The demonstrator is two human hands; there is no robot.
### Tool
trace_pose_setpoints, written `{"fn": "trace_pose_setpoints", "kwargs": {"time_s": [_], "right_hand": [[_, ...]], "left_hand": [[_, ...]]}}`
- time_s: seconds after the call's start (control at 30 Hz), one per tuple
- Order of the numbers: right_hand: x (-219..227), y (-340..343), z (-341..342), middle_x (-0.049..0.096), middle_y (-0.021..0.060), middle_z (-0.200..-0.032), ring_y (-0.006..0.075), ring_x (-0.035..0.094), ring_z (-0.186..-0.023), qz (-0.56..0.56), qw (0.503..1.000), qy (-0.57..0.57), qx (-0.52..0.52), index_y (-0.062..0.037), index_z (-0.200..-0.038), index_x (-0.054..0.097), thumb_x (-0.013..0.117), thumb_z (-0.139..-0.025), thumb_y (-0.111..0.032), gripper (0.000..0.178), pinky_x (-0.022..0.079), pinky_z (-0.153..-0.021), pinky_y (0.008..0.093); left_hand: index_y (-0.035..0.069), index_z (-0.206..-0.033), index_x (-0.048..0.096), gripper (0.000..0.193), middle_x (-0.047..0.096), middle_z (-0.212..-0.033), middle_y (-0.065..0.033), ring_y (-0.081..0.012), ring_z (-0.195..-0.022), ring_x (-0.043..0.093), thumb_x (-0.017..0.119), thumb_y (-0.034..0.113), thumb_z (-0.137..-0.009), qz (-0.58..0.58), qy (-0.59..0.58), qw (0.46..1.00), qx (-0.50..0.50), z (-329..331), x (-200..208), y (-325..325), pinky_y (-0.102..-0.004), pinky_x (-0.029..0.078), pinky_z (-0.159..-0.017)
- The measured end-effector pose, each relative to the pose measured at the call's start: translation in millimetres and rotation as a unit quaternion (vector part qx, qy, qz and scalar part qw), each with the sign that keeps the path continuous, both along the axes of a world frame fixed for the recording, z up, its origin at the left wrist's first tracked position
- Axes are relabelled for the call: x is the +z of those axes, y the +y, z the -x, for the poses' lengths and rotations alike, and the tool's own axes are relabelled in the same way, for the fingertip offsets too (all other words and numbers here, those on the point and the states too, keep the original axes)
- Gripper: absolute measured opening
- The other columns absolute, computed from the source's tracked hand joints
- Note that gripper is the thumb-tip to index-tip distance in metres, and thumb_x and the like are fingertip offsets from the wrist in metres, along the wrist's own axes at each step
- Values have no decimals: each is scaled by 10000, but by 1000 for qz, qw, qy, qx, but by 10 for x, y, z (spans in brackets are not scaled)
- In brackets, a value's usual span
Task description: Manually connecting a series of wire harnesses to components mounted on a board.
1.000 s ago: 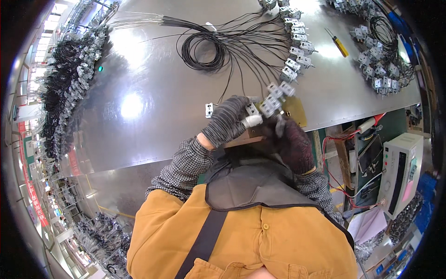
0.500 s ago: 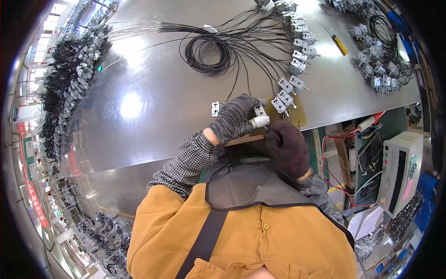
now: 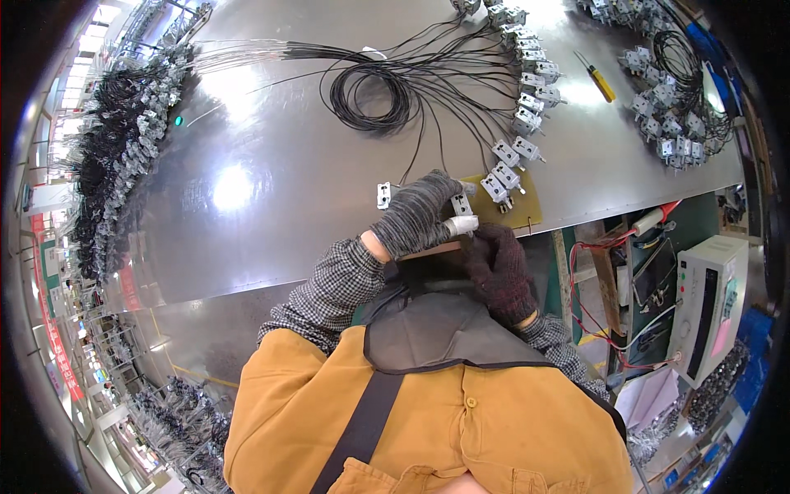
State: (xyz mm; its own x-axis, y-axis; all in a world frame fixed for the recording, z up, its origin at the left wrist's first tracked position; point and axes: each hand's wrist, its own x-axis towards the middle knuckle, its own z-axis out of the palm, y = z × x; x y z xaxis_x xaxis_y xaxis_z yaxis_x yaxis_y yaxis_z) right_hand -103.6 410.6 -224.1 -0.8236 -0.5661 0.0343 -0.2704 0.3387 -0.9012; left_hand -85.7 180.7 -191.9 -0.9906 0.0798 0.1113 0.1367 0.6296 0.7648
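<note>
My left hand [image 3: 418,216], in a grey knit glove with pale wrapped fingertips, pinches a small silver metal bracket [image 3: 461,204] near the table's front edge. My right hand [image 3: 499,272], in a dark maroon glove, is just below and right of it with fingers curled together; whatever they may grip is hidden. A yellowish board [image 3: 527,206] lies beneath, at the table edge. Two similar brackets [image 3: 499,183] rest on its far part. Another silver bracket [image 3: 383,195] with a thin black cable stands left of my left hand.
Black cables coil [image 3: 370,99] on the metal table [image 3: 271,156], leading to a curved row of silver brackets [image 3: 531,82]. A yellow-handled screwdriver [image 3: 602,82] lies to the right, near more brackets. Bundled cables [image 3: 123,156] pile up at left. A white box-shaped instrument [image 3: 709,309] with red wires stands at lower right.
My right hand has shifted slightly down and left, and its blur is gone. My left hand keeps hold of the bracket, nearly in place.
</note>
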Motion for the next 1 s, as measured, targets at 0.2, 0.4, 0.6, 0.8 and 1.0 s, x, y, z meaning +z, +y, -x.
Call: {"fn": "trace_pose_setpoints", "kwargs": {"time_s": [0.2, 0.4, 0.6, 0.8, 1.0], "right_hand": [[220, 46, 140, 695, 163, -993, 198, 655, -842, 224, 791, -570, -4, -5, -1180, 625, 659, -1026, -189, 242, 553, -771, 397], [194, 25, 103, 691, 122, -924, 207, 659, -819, 7, 997, -76, -8, 10, -1176, 614, 655, -1028, -208, 267, 553, -764, 388], [208, -14, 97, 699, 127, -970, 235, 673, -825, -3, 986, -166, 3, -7, -1183, 610, 670, -1030, -218, 268, 556, -759, 409], [180, 35, 308, 706, 55, -1021, 240, 683, -817, 112, 957, 228, 143, -62, -1169, 639, 604, -1090, -224, 184, 548, -738, 397], [-361, 222, 214, 701, 72, -1038, 194, 642, -846, 151, 893, -421, -45, -105, -1193, 636, 513, -1128, -388, 316, 515, -703, 364]], "left_hand": [[39, -1302, 705, 507, 689, -1045, -156, -300, -931, 702, 846, 321, -905, 5, -30, 998, 46, -10, -49, 61, -402, 572, -813], [41, -1264, 717, 508, 696, -1041, -155, -300, -916, 716, 872, 331, -876, 49, -15, 997, 50, 5, -18, 109, -401, 579, -814], [33, -1240, 718, 511, 700, -1025, -155, -307, -910, 719, 888, 325, -856, 4, -16, 998, 59, 17, -88, 110, -407, 583, -811], [1, -1263, 670, 491, 667, -1080, -186, -307, -964, 701, 852, 271, -896, -5, -40, 996, 78, 74, -85, 224, -405, 567, -849], [18, -1477, 530, 734, 599, -1438, -252, -406, -1338, 576, 822, 310, -870, 37, 61, 993, 98, 3, 185, 281, -472, 437, -1156]]}}
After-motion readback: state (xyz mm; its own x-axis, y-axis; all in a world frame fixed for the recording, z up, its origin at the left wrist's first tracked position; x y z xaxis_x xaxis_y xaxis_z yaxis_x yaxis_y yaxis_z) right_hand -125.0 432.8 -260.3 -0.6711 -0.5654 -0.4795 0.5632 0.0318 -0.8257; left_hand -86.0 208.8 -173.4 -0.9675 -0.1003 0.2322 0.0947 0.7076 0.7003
